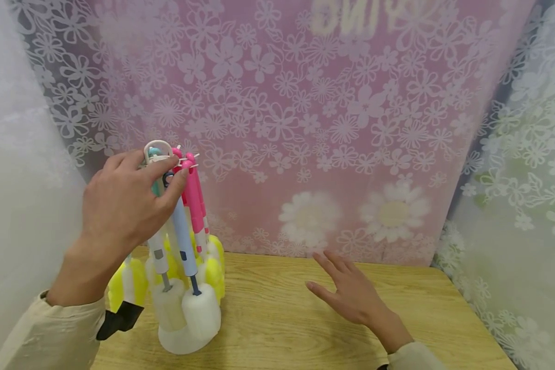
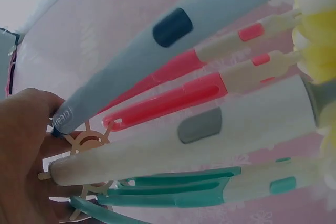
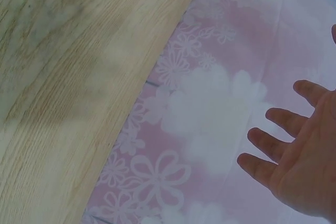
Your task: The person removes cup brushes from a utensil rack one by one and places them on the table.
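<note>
Several bottle brushes hang handle-up in a ring from a spoked holder [image 2: 90, 144] with a white loop [image 1: 157, 146] on top. My left hand [image 1: 127, 198] grips the holder's top, thumb beside the upper end of a blue brush handle [image 1: 183, 234]. Nearby hang a white-grey handle [image 2: 184, 135], pink handles [image 1: 194, 198] and teal handles [image 2: 173, 192]. White sponge heads [image 1: 202, 311] and yellow-and-white sponge heads [image 1: 215, 272] point down at the wooden table. My right hand [image 1: 351, 293] is off to the right, fingers spread and holding nothing.
The wooden table [image 1: 277, 313] reaches back to a pink floral curtain [image 1: 277, 154]. Pale sheeting [image 1: 32, 169] stands close on the left, and a floral sheet [image 1: 527, 205] closes the right side.
</note>
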Motion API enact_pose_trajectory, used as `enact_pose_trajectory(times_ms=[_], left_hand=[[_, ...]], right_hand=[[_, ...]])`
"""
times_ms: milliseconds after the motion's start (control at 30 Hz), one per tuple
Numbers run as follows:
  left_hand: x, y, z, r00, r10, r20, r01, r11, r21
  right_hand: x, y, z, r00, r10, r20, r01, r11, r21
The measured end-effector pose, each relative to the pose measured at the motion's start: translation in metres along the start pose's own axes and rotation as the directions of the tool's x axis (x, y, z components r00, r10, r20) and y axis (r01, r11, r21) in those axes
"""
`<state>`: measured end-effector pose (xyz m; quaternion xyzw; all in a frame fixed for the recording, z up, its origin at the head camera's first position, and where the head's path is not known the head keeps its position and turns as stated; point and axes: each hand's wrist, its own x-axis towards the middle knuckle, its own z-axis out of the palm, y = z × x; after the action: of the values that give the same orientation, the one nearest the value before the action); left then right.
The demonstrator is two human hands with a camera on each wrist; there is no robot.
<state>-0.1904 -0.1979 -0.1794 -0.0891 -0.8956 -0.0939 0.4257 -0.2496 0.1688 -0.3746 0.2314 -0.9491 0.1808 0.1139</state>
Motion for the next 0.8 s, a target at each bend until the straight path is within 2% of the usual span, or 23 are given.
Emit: enact_pose_trajectory(times_ms=[167, 300, 433, 533, 700, 800], left_hand=[[-0.001, 0.0, 0.004, 0.998, -0.002, -0.064, 0.001, 1.0, -0.024], [-0.001, 0.001, 0.007, 0.991, -0.003, -0.13, -0.003, 0.999, -0.048], [-0.001, 0.0, 0.01, 0.981, 0.001, -0.196, -0.013, 0.998, -0.059], [0.0, 0.0, 0.013, 0.97, 0.011, -0.242, -0.025, 0.998, -0.056], [-0.001, 0.0, 0.016, 0.961, 0.029, -0.274, -0.043, 0.998, -0.046], [-0.002, 0.001, 0.018, 0.958, 0.041, -0.285, -0.055, 0.998, -0.043]], right_hand=[[0.007, -0.016, -0.001, 1.0, 0.002, -0.018, 0.001, 0.993, 0.117], [0.016, -0.037, -0.008, 0.999, -0.006, -0.034, 0.015, 0.961, 0.274], [0.03, -0.058, -0.017, 0.998, -0.045, -0.053, 0.064, 0.893, 0.446], [0.04, -0.072, -0.023, 0.992, -0.097, -0.079, 0.124, 0.833, 0.539], [0.052, -0.097, -0.023, 0.979, -0.177, -0.098, 0.198, 0.746, 0.636], [0.056, -0.112, -0.021, 0.978, -0.184, -0.099, 0.201, 0.694, 0.692]])
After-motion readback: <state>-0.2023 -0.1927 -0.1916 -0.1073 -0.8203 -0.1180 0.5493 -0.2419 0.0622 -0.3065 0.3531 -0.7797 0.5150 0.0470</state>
